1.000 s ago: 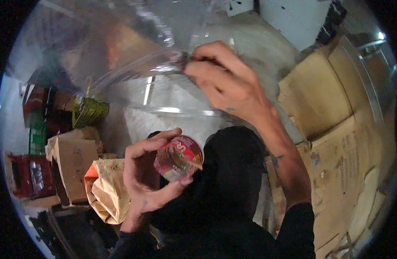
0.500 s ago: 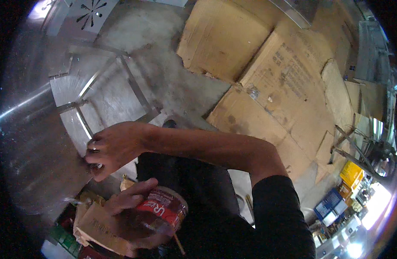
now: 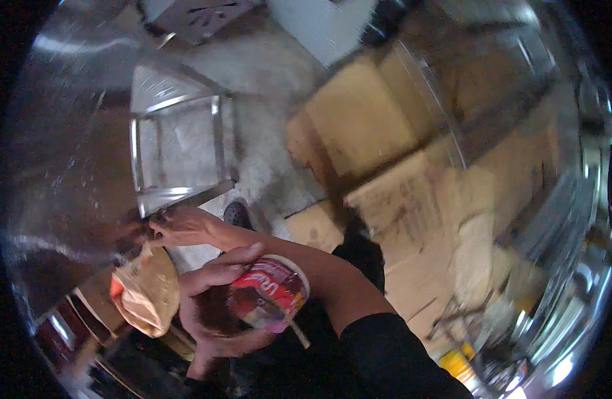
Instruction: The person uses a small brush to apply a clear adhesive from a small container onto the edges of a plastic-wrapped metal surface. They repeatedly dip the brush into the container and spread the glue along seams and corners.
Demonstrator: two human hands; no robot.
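Observation:
My left hand [image 3: 213, 302] is closed around a red and white round cup-shaped container [image 3: 269, 292], held low in the middle of the view; a thin stick pokes out under it. My right hand [image 3: 183, 226] reaches across to the left and touches the edge of a shiny steel surface [image 3: 73, 173]; whether its fingers grip anything I cannot tell. The picture is blurred by motion.
A brown paper bag [image 3: 146, 292] sits just left of my left hand. Flattened cardboard sheets [image 3: 385, 173] cover the floor to the right. A steel frame [image 3: 176, 149] stands above my right hand. Yellow and dark items lie at the lower right.
The view has swung round, shifting the cardboard to the right. My right hand stays at the steel edge and my left hand keeps hold of the container.

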